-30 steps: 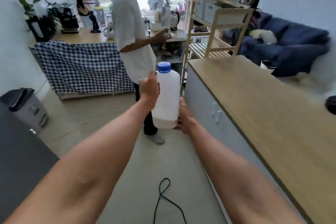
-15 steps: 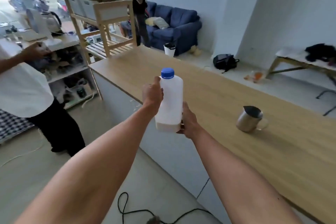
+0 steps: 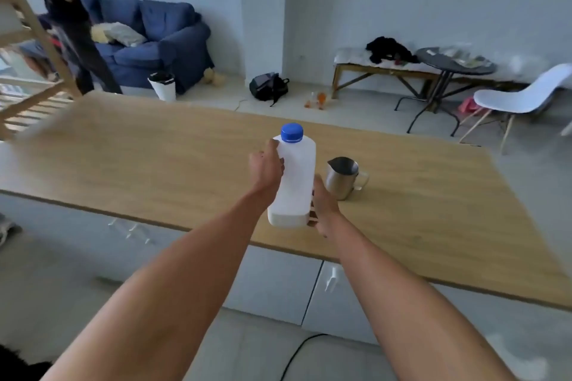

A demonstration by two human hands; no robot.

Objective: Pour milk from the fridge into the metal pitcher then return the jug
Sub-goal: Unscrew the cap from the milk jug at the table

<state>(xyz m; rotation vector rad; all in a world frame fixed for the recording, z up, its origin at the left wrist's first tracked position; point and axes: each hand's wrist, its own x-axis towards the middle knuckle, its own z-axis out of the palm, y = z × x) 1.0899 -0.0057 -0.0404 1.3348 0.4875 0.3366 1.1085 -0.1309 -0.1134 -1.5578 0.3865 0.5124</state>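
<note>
Milk jug (image 3: 294, 178) upright in both hands' grip, left hand (image 3: 266, 168) high, right hand (image 3: 322, 209) low; metal pitcher (image 3: 342, 176) just beside

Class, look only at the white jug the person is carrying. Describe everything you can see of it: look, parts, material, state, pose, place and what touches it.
The milk jug is a tall, rectangular bottle of white, slightly translucent plastic with rounded shoulders. Its blue screw cap is on, so it is closed. It is held nearly upright, tilted slightly, in the air above the near edge of the wooden counter, just left of the metal pitcher. The left hand grips its upper side; the right hand supports it near the base. No label shows.
</note>
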